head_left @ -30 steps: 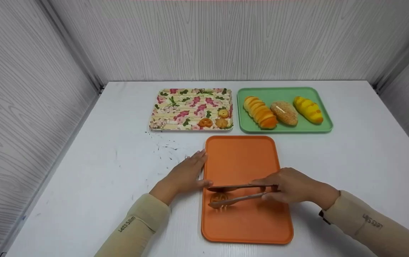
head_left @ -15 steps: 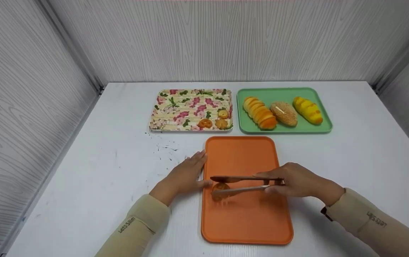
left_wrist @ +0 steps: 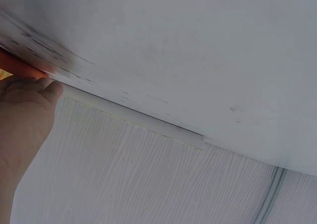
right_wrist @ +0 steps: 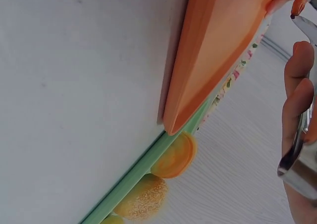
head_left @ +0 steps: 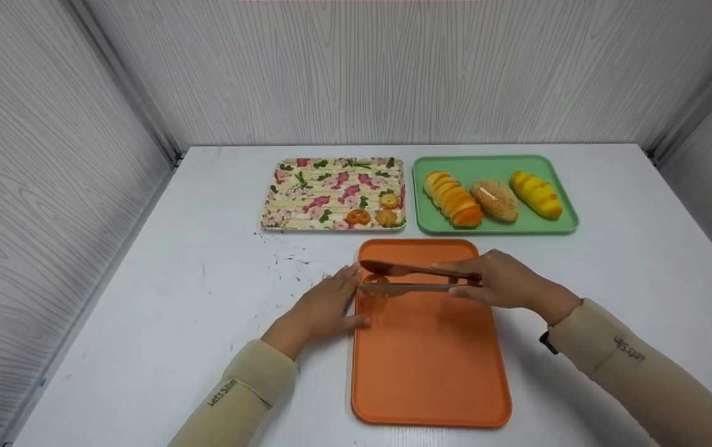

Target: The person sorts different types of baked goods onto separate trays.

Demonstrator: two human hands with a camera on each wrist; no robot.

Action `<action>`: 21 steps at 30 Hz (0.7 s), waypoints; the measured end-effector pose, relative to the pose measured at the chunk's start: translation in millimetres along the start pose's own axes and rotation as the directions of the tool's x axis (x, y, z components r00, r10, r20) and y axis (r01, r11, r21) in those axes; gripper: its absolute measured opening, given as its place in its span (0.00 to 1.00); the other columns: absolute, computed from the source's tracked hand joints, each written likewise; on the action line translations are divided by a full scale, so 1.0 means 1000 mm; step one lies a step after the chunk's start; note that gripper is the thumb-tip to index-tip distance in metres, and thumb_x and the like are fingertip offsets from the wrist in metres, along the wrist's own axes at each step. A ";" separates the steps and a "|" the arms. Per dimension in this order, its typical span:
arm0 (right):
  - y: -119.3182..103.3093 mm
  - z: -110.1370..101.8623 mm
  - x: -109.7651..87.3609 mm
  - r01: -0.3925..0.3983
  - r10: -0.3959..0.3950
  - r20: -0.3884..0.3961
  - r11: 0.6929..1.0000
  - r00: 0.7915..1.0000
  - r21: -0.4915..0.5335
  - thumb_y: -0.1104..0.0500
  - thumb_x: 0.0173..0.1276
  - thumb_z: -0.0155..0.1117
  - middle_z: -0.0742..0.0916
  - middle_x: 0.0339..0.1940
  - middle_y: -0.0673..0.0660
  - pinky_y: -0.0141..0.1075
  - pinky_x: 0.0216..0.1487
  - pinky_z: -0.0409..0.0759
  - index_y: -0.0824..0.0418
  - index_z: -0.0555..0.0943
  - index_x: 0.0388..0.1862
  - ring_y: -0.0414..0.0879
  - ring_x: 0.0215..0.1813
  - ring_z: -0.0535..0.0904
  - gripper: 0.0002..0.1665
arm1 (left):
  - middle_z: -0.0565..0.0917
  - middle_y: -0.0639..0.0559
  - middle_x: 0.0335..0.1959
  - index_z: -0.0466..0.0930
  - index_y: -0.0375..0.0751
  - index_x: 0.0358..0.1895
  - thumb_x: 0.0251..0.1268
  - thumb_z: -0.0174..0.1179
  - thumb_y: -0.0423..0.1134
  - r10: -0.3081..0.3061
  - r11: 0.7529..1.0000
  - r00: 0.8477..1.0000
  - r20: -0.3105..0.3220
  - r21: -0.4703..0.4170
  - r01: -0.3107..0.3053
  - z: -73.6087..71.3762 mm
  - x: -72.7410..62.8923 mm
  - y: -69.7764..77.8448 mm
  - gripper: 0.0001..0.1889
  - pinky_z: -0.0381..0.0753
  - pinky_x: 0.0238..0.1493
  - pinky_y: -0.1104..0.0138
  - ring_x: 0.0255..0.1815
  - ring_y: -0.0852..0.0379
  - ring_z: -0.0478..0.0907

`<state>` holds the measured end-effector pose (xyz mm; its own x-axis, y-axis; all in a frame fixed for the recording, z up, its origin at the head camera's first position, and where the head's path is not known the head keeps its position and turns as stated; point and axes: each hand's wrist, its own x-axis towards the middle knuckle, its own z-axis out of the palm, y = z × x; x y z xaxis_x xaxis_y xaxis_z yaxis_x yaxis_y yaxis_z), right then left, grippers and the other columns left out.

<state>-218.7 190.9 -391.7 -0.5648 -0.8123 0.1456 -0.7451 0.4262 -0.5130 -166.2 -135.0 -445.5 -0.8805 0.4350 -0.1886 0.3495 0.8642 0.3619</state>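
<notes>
My right hand (head_left: 511, 282) grips a pair of metal tongs (head_left: 408, 269) over the far part of the orange tray (head_left: 430, 372). Between the tong tips is a round, orange-brown cookie (right_wrist: 298, 5), partly covered by the tongs in the head view; its openwork is hard to make out now. The tongs and cookie appear raised off the tray, with a faint reflection below. My left hand (head_left: 321, 307) rests at the tray's left edge, fingers extended against the rim and thumb lying over it. In the left wrist view, its fingertips touch the tray's side.
Behind stands a floral tray (head_left: 306, 186) with several small cookies, a pretzel-shaped one (head_left: 357, 216) among them, at its near right corner. Beside it, a green tray (head_left: 492, 164) bears a sliced loaf (head_left: 453, 198), a seeded bun (head_left: 495, 200) and a yellow bread (head_left: 536, 194).
My right hand has carried the tongs and the cookie away from me, from the tray's middle toward its far end. The left hand has stayed at the tray's left edge.
</notes>
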 end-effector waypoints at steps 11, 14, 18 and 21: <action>0.008 -0.008 0.040 -0.121 0.121 -0.042 0.993 0.992 0.001 0.50 0.65 0.65 0.75 0.14 0.48 0.35 0.19 0.63 0.51 0.76 0.64 0.39 0.16 0.62 0.27 | 0.44 0.48 0.77 0.44 0.39 0.76 0.59 0.53 0.68 0.007 1.000 1.000 0.003 0.028 -0.007 0.001 0.002 0.001 0.51 0.51 0.71 0.55 0.75 0.50 0.44; 0.012 -0.009 0.049 -0.139 0.140 -0.049 0.990 0.989 0.030 0.52 0.66 0.65 0.76 0.14 0.50 0.36 0.19 0.63 0.50 0.76 0.64 0.40 0.15 0.62 0.27 | 0.43 0.48 0.77 0.45 0.38 0.76 0.60 0.53 0.67 0.018 1.000 1.000 0.002 0.023 -0.018 0.001 0.001 0.000 0.51 0.50 0.71 0.56 0.76 0.52 0.42; 0.018 -0.011 0.059 -0.200 0.203 -0.049 0.977 0.978 0.069 0.49 0.67 0.62 0.81 0.20 0.51 0.37 0.19 0.66 0.50 0.75 0.65 0.42 0.15 0.63 0.27 | 0.44 0.48 0.77 0.45 0.37 0.76 0.60 0.53 0.67 0.022 1.000 1.000 -0.001 0.015 -0.022 0.001 0.001 -0.001 0.51 0.49 0.72 0.56 0.76 0.52 0.42; 0.021 -0.012 0.067 -0.256 0.262 -0.055 0.963 0.964 0.087 0.48 0.68 0.62 0.84 0.25 0.55 0.38 0.21 0.70 0.49 0.74 0.66 0.45 0.16 0.68 0.27 | 0.45 0.49 0.77 0.45 0.37 0.76 0.61 0.54 0.67 0.020 1.000 1.000 -0.005 0.012 -0.020 0.002 0.000 -0.001 0.50 0.48 0.72 0.57 0.76 0.52 0.42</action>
<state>-276.7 150.8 -382.5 -0.7586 -0.6495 0.0523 -0.5414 0.5837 -0.6052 -166.4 -135.6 -447.4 -0.8750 0.4508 -0.1765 0.3708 0.8585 0.3543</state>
